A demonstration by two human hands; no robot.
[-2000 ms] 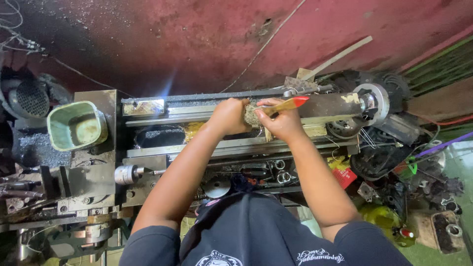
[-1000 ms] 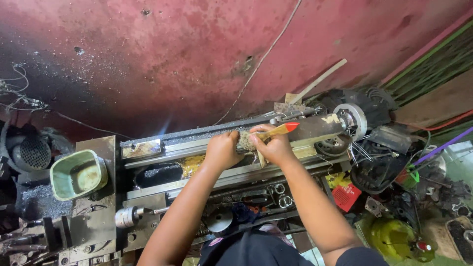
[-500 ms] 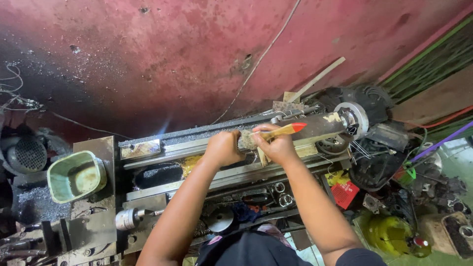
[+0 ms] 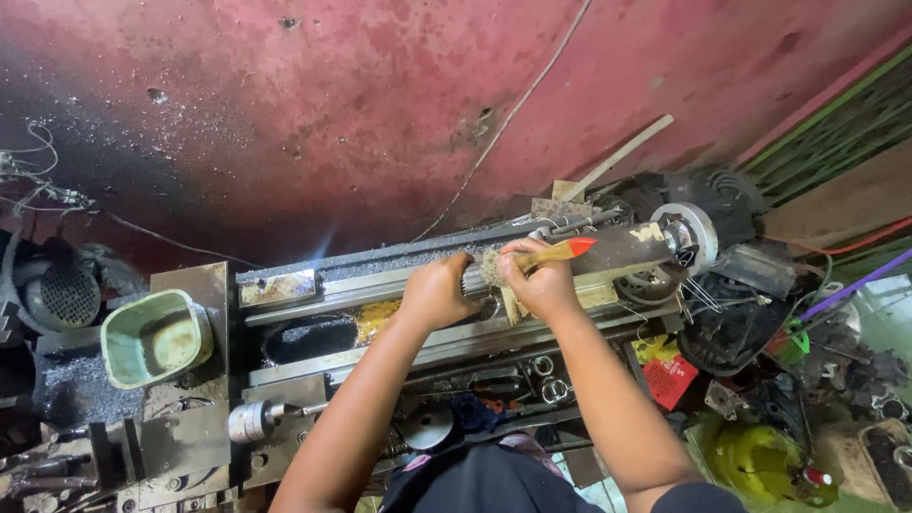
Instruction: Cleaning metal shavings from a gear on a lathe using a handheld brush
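Both hands met over a metal rod [image 4: 622, 249] lying along the lathe bed [image 4: 399, 275]. Left hand [image 4: 435, 293] was closed around the rod's threaded end. Right hand [image 4: 540, 280] gripped a paintbrush [image 4: 551, 255], wooden handle with red tip, bristles pressed against the rod just beside the left hand. Green plastic tub [image 4: 155, 337] sat well apart at the machine's left end. Red wall [image 4: 380, 114] behind.

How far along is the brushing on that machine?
In hand: the right hand works a red-tipped brush on a ribbed shaft that the left hand steadies. Metal chips along the lathe bed's back rail look left to clean.
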